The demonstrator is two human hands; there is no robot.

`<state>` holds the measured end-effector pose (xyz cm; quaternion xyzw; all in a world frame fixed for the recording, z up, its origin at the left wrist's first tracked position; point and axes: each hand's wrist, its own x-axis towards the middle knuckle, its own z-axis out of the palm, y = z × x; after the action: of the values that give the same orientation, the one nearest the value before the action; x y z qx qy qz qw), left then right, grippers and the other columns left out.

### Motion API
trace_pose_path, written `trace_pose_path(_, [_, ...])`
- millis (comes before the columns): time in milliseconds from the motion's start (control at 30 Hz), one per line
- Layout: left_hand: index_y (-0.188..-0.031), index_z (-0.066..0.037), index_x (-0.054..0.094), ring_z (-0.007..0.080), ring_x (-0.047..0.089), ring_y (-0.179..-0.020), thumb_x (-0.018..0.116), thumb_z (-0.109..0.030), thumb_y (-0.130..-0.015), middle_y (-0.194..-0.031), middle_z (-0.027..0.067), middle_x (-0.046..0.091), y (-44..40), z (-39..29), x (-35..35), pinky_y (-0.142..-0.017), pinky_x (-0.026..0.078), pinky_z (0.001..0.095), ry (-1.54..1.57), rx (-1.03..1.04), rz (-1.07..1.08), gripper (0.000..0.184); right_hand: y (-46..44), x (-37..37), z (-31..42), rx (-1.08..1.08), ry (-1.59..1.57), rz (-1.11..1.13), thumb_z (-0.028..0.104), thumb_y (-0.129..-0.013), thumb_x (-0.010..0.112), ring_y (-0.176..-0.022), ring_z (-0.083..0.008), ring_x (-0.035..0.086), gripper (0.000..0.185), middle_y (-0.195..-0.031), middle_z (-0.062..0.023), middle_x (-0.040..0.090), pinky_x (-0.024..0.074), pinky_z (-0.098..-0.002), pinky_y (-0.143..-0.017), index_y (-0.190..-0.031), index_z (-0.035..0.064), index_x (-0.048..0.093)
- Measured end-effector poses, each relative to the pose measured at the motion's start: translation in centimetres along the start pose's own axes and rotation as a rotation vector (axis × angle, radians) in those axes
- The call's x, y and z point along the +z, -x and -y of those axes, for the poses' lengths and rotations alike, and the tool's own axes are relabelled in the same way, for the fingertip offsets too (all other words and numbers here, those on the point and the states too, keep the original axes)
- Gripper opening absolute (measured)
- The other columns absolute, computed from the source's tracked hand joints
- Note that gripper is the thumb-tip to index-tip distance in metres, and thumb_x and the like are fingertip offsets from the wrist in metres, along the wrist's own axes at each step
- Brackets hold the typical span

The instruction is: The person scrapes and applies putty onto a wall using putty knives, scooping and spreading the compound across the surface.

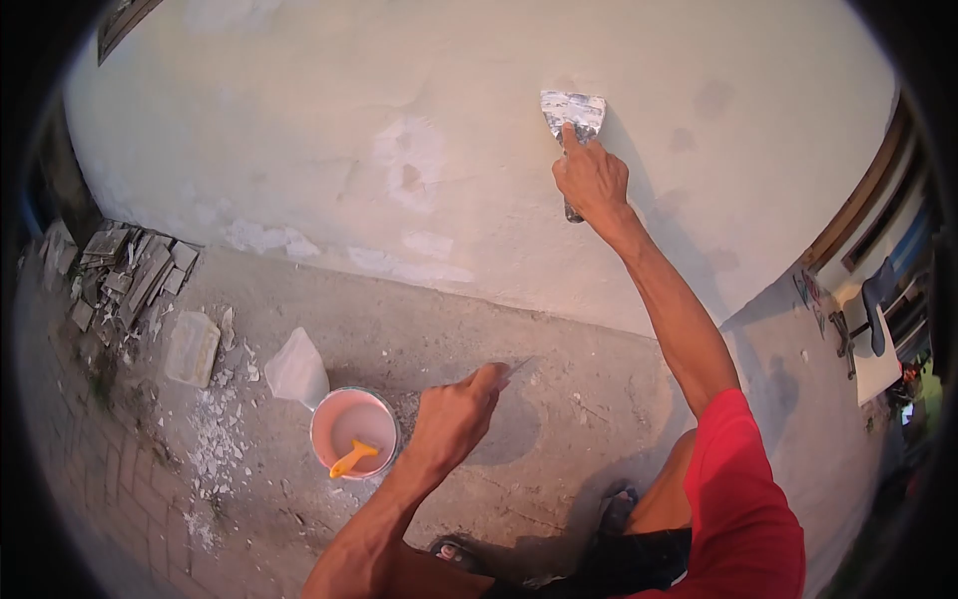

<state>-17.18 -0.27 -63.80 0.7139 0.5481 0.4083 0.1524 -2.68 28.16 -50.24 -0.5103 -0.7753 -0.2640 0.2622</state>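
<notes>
My right hand [591, 178] is closed around the dark handle of a putty knife [574, 108], its index finger stretched along the blade. The wide blade, smeared with white filler, lies against the pale wall [489, 170]. Lower down, in front of my body, my left hand [454, 414] is closed on a thin-bladed scraper [521, 367], seen nearly edge-on; its handle is hidden in the fist. Just left of that wrist stands a bucket [317, 439] with a pinkish inside. A tool with an orange handle [354, 458] leans in it.
Beside the bucket lies a white plastic bag [297, 369]. Farther left are a pale block-like container [192, 348], scattered white flakes [218, 429] and a heap of broken tiles [135, 275]. A chair [878, 304] stands at the right. White patches [409, 165] mark the wall.
</notes>
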Motion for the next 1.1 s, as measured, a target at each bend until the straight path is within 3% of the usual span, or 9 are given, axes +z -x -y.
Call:
trace_pose_path(133, [-0.108, -0.008, 0.056, 0.0370, 0.066, -0.067, 0.056, -0.013, -0.094, -0.084, 0.0162, 0.069, 0.5, 0.4, -0.9, -0.055, 0.052, 0.0457, -0.019, 0.000, -0.025, 0.015, 2.5, -1.2, -0.9, 0.000, 0.005, 0.174, 0.022, -0.085, 0.056, -0.077, -0.0353, 0.066, 0.053, -0.084, -0.0188, 0.065, 0.0524, -0.0466, -0.068, -0.137, 0.0102, 0.056])
trace_pose_path(200, [-0.108, -0.008, 0.056, 0.0369, 0.066, -0.066, 0.056, -0.013, -0.094, -0.084, 0.0163, 0.069, 0.6, 0.4, -1.1, -0.055, 0.051, 0.0458, -0.016, -0.022, -0.023, 0.015, 1.1, -3.0, -1.3, 0.020, -0.056, -0.007, 0.024, -0.086, 0.055, -0.082, -0.0351, 0.067, 0.051, -0.085, -0.0183, 0.066, 0.0524, -0.0461, -0.073, -0.135, 0.0102, 0.057])
trace_pose_path(333, [-0.106, -0.007, 0.055, 0.0363, 0.065, -0.065, 0.056, -0.013, -0.094, -0.082, 0.0165, 0.068, 0.5, 0.4, -0.7, -0.054, 0.050, 0.0457, -0.033, 0.009, -0.019, 0.013, -1.6, -3.9, -1.0, 0.030, -0.045, -0.104, 0.019, -0.083, 0.057, -0.074, -0.0354, 0.069, 0.049, -0.087, -0.0209, 0.068, 0.0540, -0.0459, -0.068, -0.130, 0.0037, 0.060])
trace_pose_path(567, [-0.106, -0.006, 0.053, 0.0351, 0.065, -0.065, 0.055, -0.014, -0.095, -0.078, 0.0165, 0.067, 0.4, 0.6, 0.0, -0.053, 0.049, 0.0440, 0.011, 0.080, -0.052, 0.014, 2.6, -1.7, -0.7, -0.067, -0.054, 0.200, 0.019, -0.084, 0.055, -0.075, -0.0367, 0.067, 0.052, -0.083, -0.0199, 0.066, 0.0535, -0.0468, -0.069, -0.134, 0.0033, 0.057])
trace_pose_path(700, [-0.106, -0.006, 0.053, 0.0352, 0.065, -0.064, 0.055, -0.014, -0.095, -0.078, 0.0164, 0.067, 0.7, 0.7, 0.1, -0.053, 0.049, 0.0437, 0.006, 0.063, -0.029, 0.014, 2.4, -1.6, -1.3, -0.064, -0.025, -0.082, 0.018, -0.083, 0.056, -0.075, -0.0354, 0.068, 0.049, -0.083, -0.0205, 0.067, 0.0530, -0.0464, -0.068, -0.130, 0.0051, 0.060])
trace_pose_path(767, [-0.106, -0.005, 0.052, 0.0351, 0.065, -0.064, 0.055, -0.014, -0.095, -0.078, 0.0161, 0.067, 0.5, 0.9, 0.2, -0.053, 0.049, 0.0434, 0.007, 0.060, -0.037, 0.014, 3.5, -1.0, -1.7, -0.014, 0.032, 0.205, 0.021, -0.085, 0.054, -0.081, -0.0355, 0.065, 0.052, -0.089, -0.0163, 0.066, 0.0518, -0.0467, -0.073, -0.136, 0.0100, 0.056])
trace_pose_path(800, [-0.106, -0.005, 0.052, 0.0351, 0.065, -0.064, 0.055, -0.014, -0.095, -0.078, 0.0161, 0.067, 0.5, 0.9, 0.2, -0.053, 0.049, 0.0434, 0.011, 0.052, -0.045, 0.014, 4.4, -0.3, -2.1, -0.026, 0.033, 0.208, 0.021, -0.085, 0.054, -0.081, -0.0355, 0.065, 0.052, -0.089, -0.0163, 0.066, 0.0518, -0.0467, -0.073, -0.136, 0.0100, 0.056])
trace_pose_path(867, [-0.110, -0.007, 0.055, 0.0346, 0.066, -0.067, 0.058, -0.009, -0.092, -0.081, 0.0136, 0.068, 0.3, 0.6, -0.2, -0.057, 0.052, 0.0430, -0.014, 0.010, -0.012, 0.019, 6.1, 1.5, -2.5, -0.249, 0.019, 0.349, 0.019, -0.082, 0.058, -0.075, -0.0325, 0.067, 0.051, -0.086, -0.0150, 0.065, 0.0521, -0.0433, -0.065, -0.133, 0.0109, 0.058])
trace_pose_path(1100, [-0.111, -0.007, 0.056, 0.0310, 0.067, -0.063, 0.065, -0.006, -0.087, -0.082, 0.0123, 0.069, 0.5, -0.2, -2.1, -0.052, 0.052, 0.0374, 0.039, 0.033, -0.267, 0.025, 3.8, 5.8, 6.3, -0.761, 0.018, 0.286, 0.014, -0.083, 0.061, -0.067, -0.0236, 0.060, 0.052, -0.084, -0.0077, 0.058, 0.0464, -0.0386, -0.057, -0.135, 0.0203, 0.057])
